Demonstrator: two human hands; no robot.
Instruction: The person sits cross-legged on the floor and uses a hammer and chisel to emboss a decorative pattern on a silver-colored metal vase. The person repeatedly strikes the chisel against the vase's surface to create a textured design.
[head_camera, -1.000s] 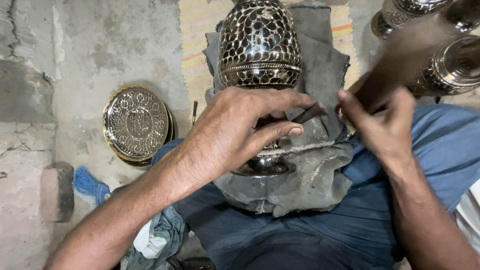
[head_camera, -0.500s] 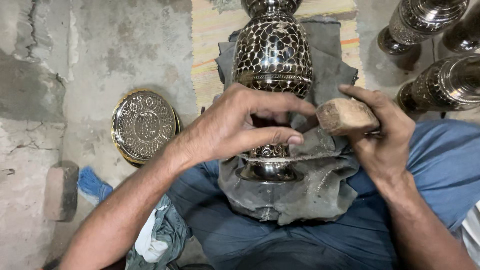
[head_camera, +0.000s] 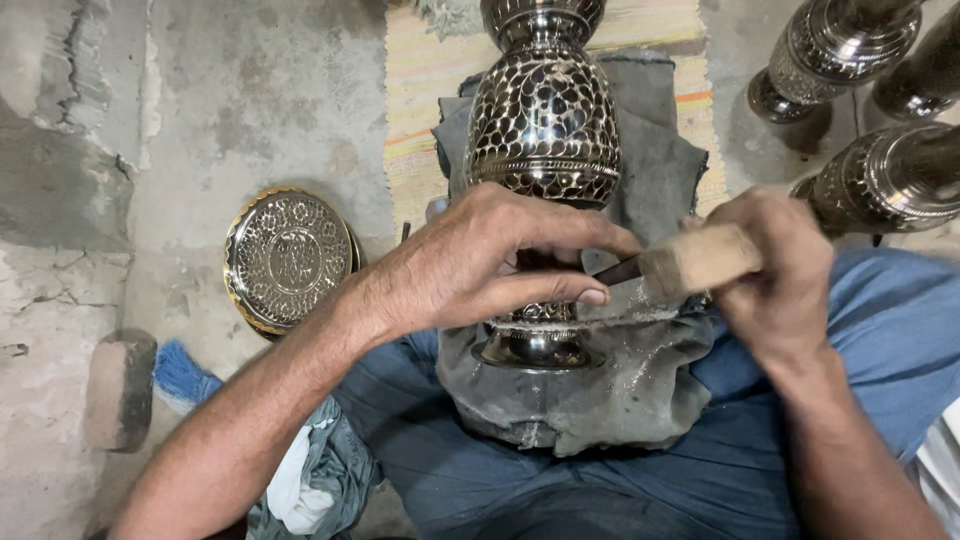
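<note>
A dark engraved metal vase (head_camera: 545, 120) with a scale pattern lies on its side on a grey cloth (head_camera: 620, 380) across my lap, its foot toward me. My left hand (head_camera: 480, 265) rests over the vase's narrow stem, pinching a thin dark chisel (head_camera: 618, 270) between thumb and fingers. My right hand (head_camera: 775, 275) grips a small wooden mallet (head_camera: 700, 262), whose head touches the chisel's end just right of my left fingertips.
An engraved round metal plate (head_camera: 288, 258) lies on the concrete floor at left. Several more engraved vases (head_camera: 880, 180) stand or lie at upper right. A striped mat (head_camera: 430, 110) is under the work. A brick (head_camera: 118, 390) and blue brush (head_camera: 180, 375) sit at lower left.
The right hand has swung the mallet down from a raised, blurred position onto the chisel. The left hand has stayed on the vase's stem. The view has shifted slightly.
</note>
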